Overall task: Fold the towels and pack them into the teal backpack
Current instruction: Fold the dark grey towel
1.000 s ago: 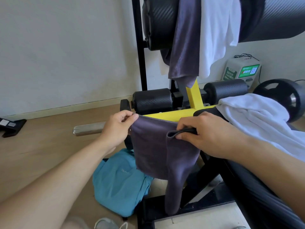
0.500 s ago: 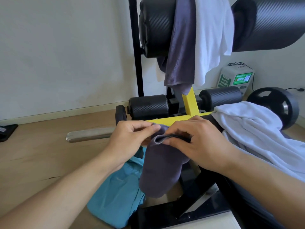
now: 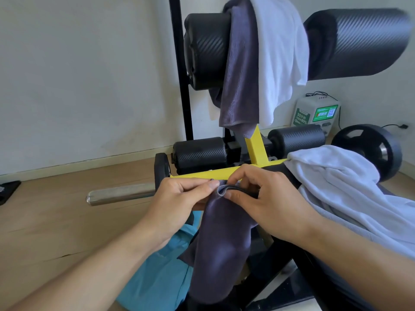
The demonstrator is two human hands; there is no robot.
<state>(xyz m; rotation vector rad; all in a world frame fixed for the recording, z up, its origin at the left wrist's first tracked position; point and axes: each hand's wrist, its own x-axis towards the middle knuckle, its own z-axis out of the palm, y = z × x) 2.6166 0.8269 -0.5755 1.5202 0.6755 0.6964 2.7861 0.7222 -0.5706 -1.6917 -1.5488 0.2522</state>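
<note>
My left hand and right hand sit close together in front of me, each pinching the top edge of a grey towel between thumb and fingertips, so the gathered corners nearly meet between my thumbs. The rest of that towel hangs straight down in a doubled length below my hands. Under it, on the wooden floor, lies the teal backpack, slumped and partly hidden behind my left forearm and the hanging cloth. To my right a white towel is heaped over the black padded bench, beside my right wrist. Just beyond my knuckles runs the yellow frame bar, with a steel bar sticking out to the left from a black weight plate. Farther back, another grey towel and another white towel are draped side by side over the large upper roller pad. Against the wall stands a white and green box, and a second weight plate leans at the far right.
</note>
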